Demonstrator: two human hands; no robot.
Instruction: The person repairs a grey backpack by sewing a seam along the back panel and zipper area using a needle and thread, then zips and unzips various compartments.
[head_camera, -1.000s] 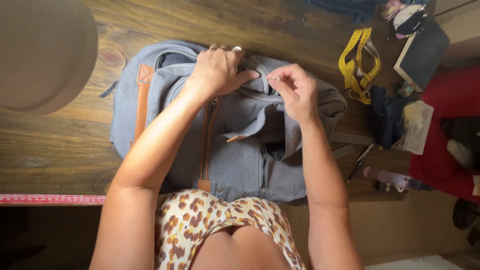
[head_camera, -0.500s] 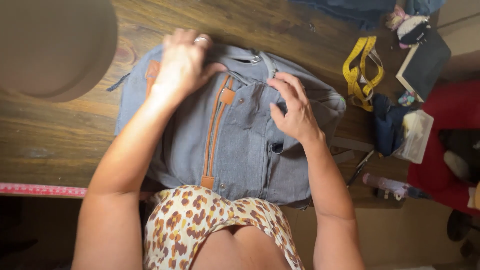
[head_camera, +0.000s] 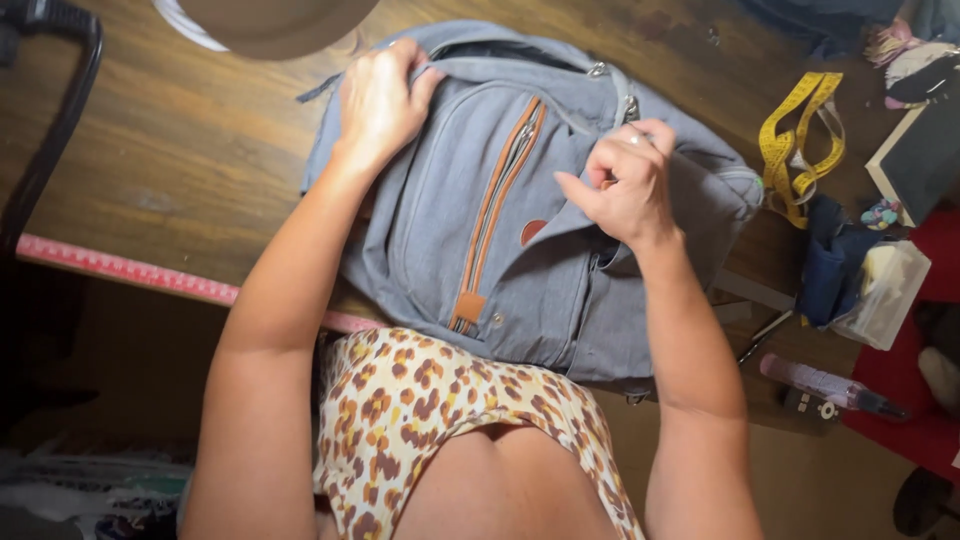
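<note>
A wooden surface (head_camera: 200, 150) is seen, with a grey backpack (head_camera: 500, 230) laid flat on it, front up, its lower end at the near edge. The backpack's top edge is clutched by the left hand (head_camera: 380, 100), grip pressed together on the fabric. A fold near the right zip is pinched by the right hand (head_camera: 620, 185). A yellow tape (head_camera: 795, 140) lies just beside the backpack.

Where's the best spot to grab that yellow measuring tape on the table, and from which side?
Take the yellow measuring tape at its upper loop, from above. It lies loosely folded and flat on the wooden table, and that end looks clear, while the lower end runs against the dark blue cloth. The right hand is nearer.
</note>
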